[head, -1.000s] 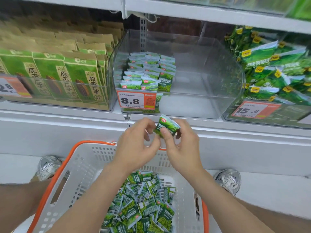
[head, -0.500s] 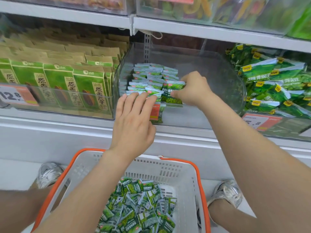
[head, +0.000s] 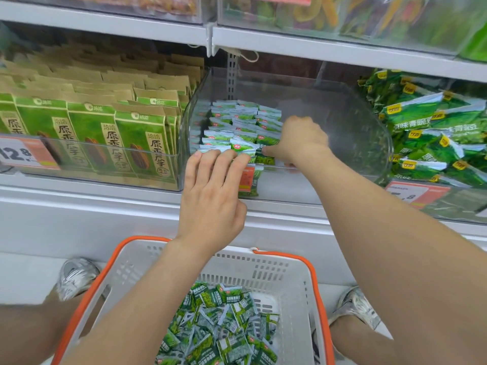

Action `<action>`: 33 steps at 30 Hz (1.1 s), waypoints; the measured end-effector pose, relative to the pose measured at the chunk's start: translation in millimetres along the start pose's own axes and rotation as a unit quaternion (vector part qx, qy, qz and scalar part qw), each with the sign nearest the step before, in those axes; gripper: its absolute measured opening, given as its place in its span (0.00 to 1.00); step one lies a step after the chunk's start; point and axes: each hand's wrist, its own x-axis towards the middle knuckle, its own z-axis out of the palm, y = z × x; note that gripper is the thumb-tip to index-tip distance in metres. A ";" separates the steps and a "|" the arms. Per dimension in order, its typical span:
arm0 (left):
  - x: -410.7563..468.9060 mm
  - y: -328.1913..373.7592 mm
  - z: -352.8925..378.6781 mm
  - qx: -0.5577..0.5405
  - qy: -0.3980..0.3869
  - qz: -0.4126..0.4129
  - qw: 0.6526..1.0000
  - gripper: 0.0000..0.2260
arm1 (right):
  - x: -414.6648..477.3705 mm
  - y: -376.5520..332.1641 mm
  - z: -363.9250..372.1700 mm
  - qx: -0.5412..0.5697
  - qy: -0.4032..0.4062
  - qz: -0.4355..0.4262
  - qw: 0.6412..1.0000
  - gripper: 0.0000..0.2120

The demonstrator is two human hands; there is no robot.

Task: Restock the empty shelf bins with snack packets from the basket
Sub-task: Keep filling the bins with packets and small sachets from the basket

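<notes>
Both my hands at the clear plastic shelf bin (head: 363,133).
My right hand (head: 303,140) pinches a small green snack packet (head: 264,157) in the front row inside; my left hand (head: 210,198), fingers straight, rests on the neighbouring packets (head: 238,145). The white, orange-rimmed basket (head: 290,272) sits below.

We see small green snack packets (head: 238,121) upright in rows in the left half of the clear bin (head: 355,122); below it, more lie jumbled in the orange-rimmed basket (head: 276,272).

packets (head: 238,121) in bin (head: 350,111), basket (head: 266,267) below shelf (head: 105,206)
</notes>
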 end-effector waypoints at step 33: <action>-148.3 -1.5 129.5 -0.211 -0.370 -0.097 0.899 0.11 | -207.2 75.5 203.4 0.070 -0.190 -0.199 0.959 0.13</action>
